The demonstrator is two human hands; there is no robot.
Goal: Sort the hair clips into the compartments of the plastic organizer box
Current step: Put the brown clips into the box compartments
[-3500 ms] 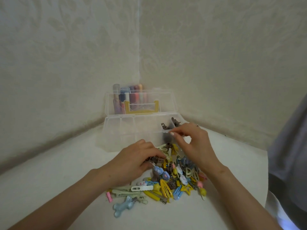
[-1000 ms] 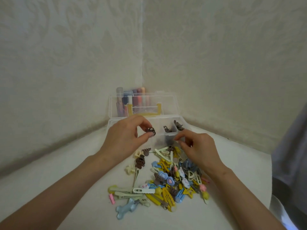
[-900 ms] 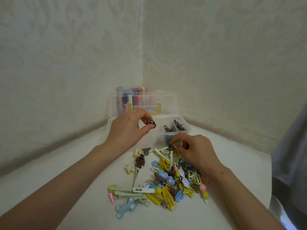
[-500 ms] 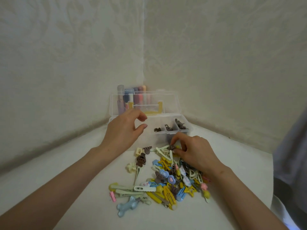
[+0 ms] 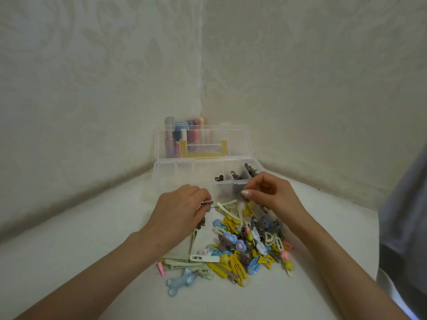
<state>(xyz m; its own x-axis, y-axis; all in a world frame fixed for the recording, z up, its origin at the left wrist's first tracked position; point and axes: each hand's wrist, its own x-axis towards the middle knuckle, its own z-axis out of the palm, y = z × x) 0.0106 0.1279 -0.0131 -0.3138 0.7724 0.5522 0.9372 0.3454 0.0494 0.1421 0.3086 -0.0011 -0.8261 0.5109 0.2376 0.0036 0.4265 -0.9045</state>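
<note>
Hair-clip sorting, as seen from beside the seated person. The clear plastic organizer box (image 5: 161,168) stood in the far corner of the white tabletop (image 5: 69,262). Its transparent lid (image 5: 242,137) was raised upright toward the cream patterned wall (image 5: 92,88), and a yellow handle (image 5: 203,155) showed on the lid. Small sorted brown clips (image 5: 219,177) lay in three neighbouring compartments toward the box's right end.

The loose heap of mixed hair clips (image 5: 242,245), yellow, blue, cream, pink and grey, lay on the tabletop just in front of the box, between the two forearms.

The left hand (image 5: 180,213) was lowered, knuckles up, at the heap's left edge. Its fingers were curled and its fingertips closed on a small brown claw clip (image 5: 207,203). A second brown clip (image 5: 200,224) lay partly under that hand.

The right hand (image 5: 275,195) was held just in front of the box's right end, thumb and curled fingers drawn together as in a pinch. Whether anything lay between them I could not tell.

A pale blue bone-shaped clip (image 5: 180,282) and a small pink clip (image 5: 161,269) lay at the heap's near left edge. A row of coloured tubes (image 5: 182,135) stood behind the lid. The person's grey clothing (image 5: 411,204) filled the right margin.
</note>
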